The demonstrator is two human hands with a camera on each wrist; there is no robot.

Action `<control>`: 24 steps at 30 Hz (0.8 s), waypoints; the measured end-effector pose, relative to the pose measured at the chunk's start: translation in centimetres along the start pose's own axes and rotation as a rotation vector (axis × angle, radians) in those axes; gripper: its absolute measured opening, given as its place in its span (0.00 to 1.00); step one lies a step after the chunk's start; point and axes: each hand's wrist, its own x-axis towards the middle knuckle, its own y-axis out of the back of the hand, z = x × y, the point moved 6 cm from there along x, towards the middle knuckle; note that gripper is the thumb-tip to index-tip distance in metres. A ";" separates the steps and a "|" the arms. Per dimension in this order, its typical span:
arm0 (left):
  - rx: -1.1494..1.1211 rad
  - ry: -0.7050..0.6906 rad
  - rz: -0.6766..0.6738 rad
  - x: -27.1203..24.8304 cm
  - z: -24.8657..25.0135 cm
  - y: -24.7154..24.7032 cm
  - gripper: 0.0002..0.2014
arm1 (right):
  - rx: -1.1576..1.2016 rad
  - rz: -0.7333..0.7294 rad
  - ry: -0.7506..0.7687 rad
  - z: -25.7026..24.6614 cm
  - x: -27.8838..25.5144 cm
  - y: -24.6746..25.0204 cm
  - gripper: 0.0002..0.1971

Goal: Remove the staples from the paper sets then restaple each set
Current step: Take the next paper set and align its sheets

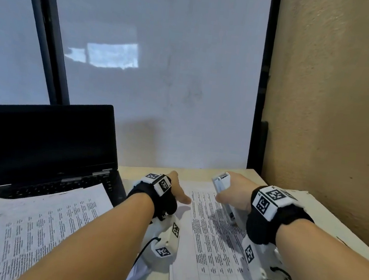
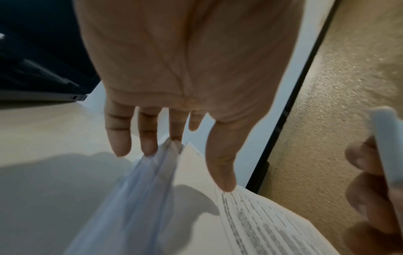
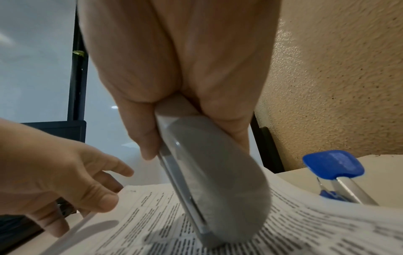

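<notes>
Stapler [image 1: 224,196] in grey sits in the right hand [image 1: 236,191], whose fingers and thumb wrap around its body; its long axis runs steeply from the fist down toward the person, one end tipped onto the printed top sheet of the paper stack [image 1: 214,235] and the other end sticking up past the knuckles toward the window. That stack lies on the right half of the desk [image 1: 143,170], its lines of text running across the sheet. The left hand [image 1: 176,190] hovers at the stack's far left corner with fingers straight and spread, holding nothing; the left wrist view shows the fingertips [image 2: 122,146] just above the lifted page edges, though whether they touch is unclear. Just beyond the stack, near the wall, a second stapler [image 3: 340,174] with a blue top rests on the desk. More printed sheets [image 1: 38,226] spread across the left side, partly overlapping the keyboard of an open black laptop [image 1: 45,144] with a dark screen. Behind the pale desk stands a frosted window [image 1: 159,68] in dark frames, and a rough tan wall [image 1: 335,99] closes the right side.
</notes>
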 end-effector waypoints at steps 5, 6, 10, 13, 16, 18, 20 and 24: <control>-0.287 -0.076 0.081 0.6 -0.5 0.1 0.43 | 0.017 0.007 0.003 0.1 -0.1 0.0 0.16; -0.327 -0.106 0.125 0.5 -0.3 0.4 0.40 | 0.029 0.012 -0.004 0.2 -0.2 0.1 0.15; -0.411 -0.164 0.210 0.0 0.0 0.7 0.32 | 0.086 0.029 -0.044 0.9 -0.4 0.5 0.14; -0.447 -0.203 0.204 -0.6 0.4 0.7 0.27 | 0.086 0.023 -0.042 0.7 -0.6 0.4 0.14; -0.368 -0.255 0.213 -1.5 0.8 0.7 0.18 | 0.102 0.020 -0.029 0.6 -0.5 0.2 0.14; -0.305 -0.281 0.196 -2.1 0.9 0.5 0.14 | 0.100 0.021 -0.030 0.6 -0.5 0.2 0.13; -0.264 -0.301 0.134 -2.6 1.0 0.1 0.11 | 0.107 0.028 -0.036 0.7 -0.5 0.2 0.12; -0.138 -0.304 -0.056 -3.7 0.5 -1.4 0.15 | 0.124 0.034 -0.022 0.7 -0.5 0.1 0.13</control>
